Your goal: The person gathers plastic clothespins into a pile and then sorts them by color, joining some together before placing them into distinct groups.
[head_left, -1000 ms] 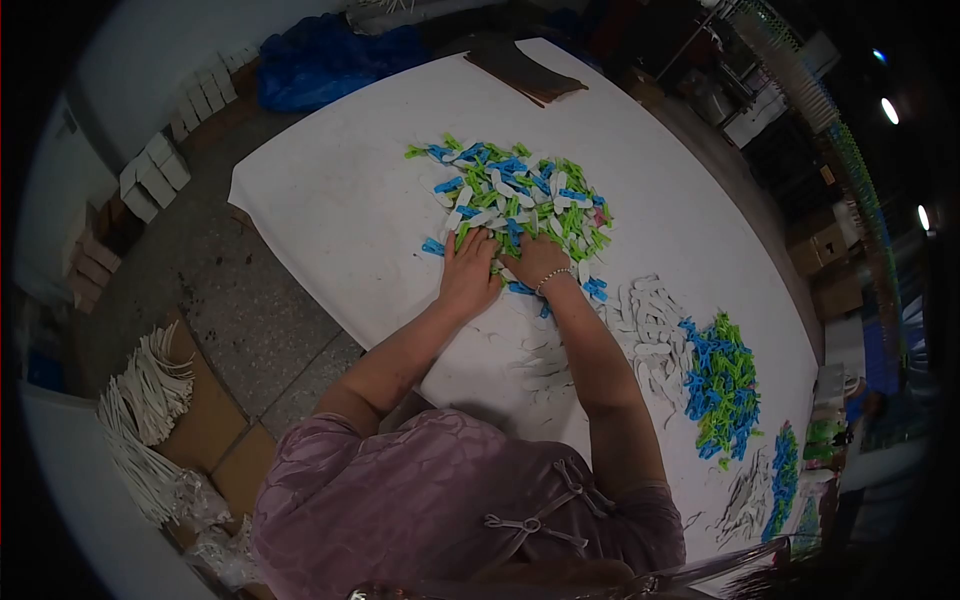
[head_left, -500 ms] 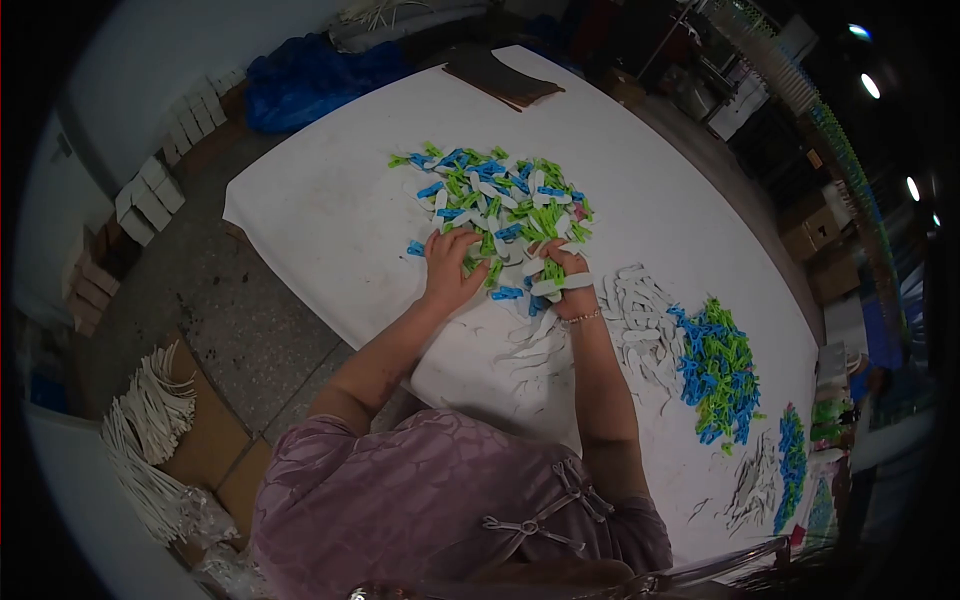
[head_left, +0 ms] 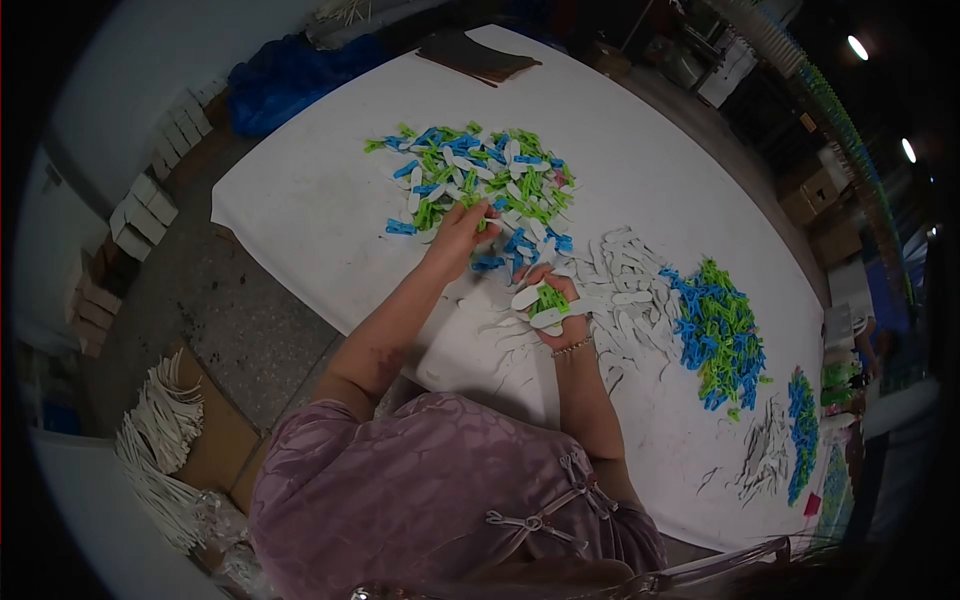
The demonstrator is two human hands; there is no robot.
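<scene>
My left hand [head_left: 463,240] is at the near edge of a pile of green and blue plastic clips [head_left: 465,160] mixed with white oval pieces. Its thumb and fingers are pinched together, and a bit of green clip shows between them. Palm up, my right hand [head_left: 568,320] holds a small bunch of green clips [head_left: 549,300] with white oval pieces on them. Just beyond it lie several loose blue clips [head_left: 520,245]. How many clips sit in the palm is hidden.
To the right lie a heap of white strips [head_left: 625,290] and a second heap of green and blue clips [head_left: 720,335]. Farther along are more strips [head_left: 765,450] and clips [head_left: 802,435]. A dark folder-like sheet [head_left: 478,57] rests at the white table's [head_left: 310,190] far end.
My right hand has drawn back from the pile toward my body, turning its bunch of green clips upward. My left hand has moved right, its spread fingers now closed together. The view has shifted slightly.
</scene>
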